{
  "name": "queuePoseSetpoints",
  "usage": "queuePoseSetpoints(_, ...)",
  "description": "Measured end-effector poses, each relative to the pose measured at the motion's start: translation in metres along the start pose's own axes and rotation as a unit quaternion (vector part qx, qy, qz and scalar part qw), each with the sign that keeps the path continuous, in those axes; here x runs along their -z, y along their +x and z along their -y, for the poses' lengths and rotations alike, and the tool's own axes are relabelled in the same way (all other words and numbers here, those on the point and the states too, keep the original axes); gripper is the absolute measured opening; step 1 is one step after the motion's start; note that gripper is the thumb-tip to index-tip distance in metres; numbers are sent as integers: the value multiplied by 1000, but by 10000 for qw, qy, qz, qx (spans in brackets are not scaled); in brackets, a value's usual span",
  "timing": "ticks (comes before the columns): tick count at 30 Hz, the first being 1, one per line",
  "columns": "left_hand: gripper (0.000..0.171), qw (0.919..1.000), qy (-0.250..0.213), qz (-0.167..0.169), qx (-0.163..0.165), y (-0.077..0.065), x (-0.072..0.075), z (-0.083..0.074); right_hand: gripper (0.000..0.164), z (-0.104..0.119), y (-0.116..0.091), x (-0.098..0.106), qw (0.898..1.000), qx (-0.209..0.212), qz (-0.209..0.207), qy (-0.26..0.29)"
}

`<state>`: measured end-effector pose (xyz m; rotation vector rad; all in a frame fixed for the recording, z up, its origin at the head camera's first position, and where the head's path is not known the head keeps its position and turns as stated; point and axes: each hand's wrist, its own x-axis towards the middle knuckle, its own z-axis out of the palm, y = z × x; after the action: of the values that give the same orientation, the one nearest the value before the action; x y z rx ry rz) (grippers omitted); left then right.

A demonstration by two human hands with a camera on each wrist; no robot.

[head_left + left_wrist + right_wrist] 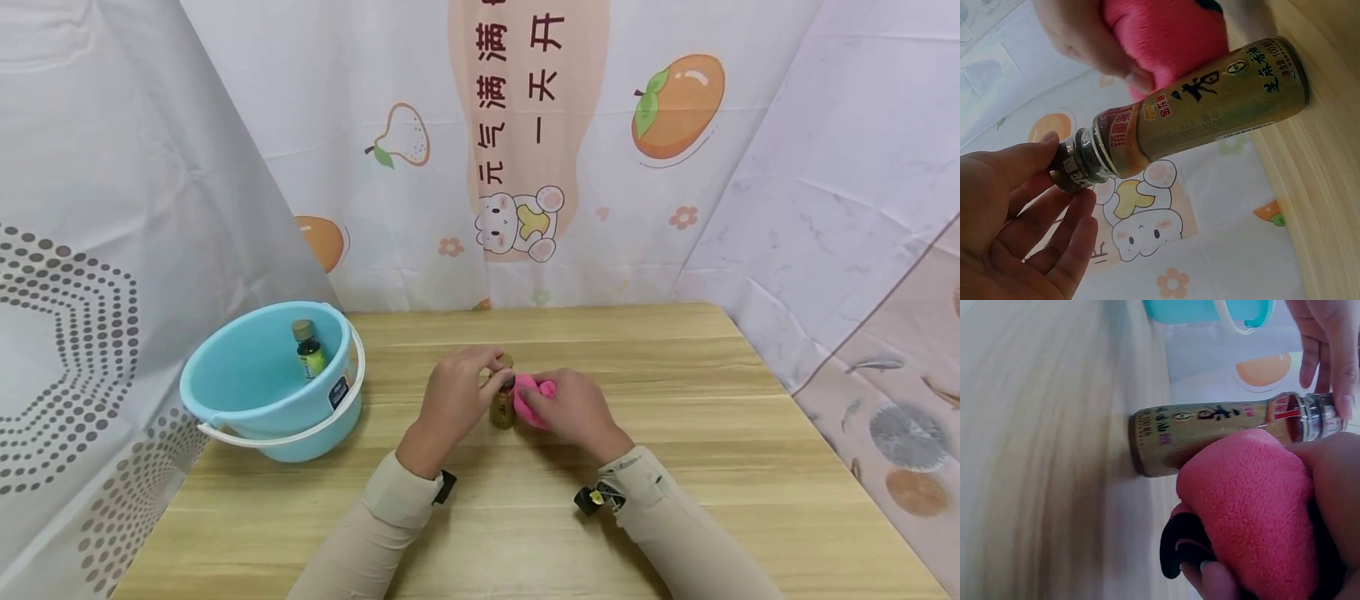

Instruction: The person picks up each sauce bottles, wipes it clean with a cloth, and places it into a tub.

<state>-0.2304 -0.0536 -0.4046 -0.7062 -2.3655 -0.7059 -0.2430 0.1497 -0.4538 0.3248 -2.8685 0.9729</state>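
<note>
In the head view, a golden bottle (502, 412) is standing upright on the far half of the wooden table (690, 383), right of a blue bucket (296, 448) where a green-labelled bottle (311, 358) is leaning inside. The left hand (460, 387) is reaching the golden bottle's top from the left; the right hand (576, 406) is holding a pink cloth (531, 410) on its right. In the left wrist view, the left thumb and fingers are pinching the cap (1072, 172). In the right wrist view, the right fingers are clamping the cloth, and a black piece (1186, 540) is sticking out
</note>
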Motion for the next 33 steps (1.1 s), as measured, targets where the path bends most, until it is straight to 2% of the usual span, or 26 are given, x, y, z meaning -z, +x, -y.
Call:
queuePoseSetpoints(6,11,10000,-15,-12,-89,2,1,0,39,8,0,8,9990,167,-390,170)
queuePoseSetpoints(17,8,9998,-114,140,-50,1,4,0,42,15,-5,15,9969,276,-700,252)
queuePoseSetpoints(24,22,9996,-168,183,-114,1,4,1,41,17,-6,18,9956,429,-765,329)
queuePoseSetpoints(33,23,9995,-195,205,-121,0,2,1,39,19,-7,21,9938,539,-895,389)
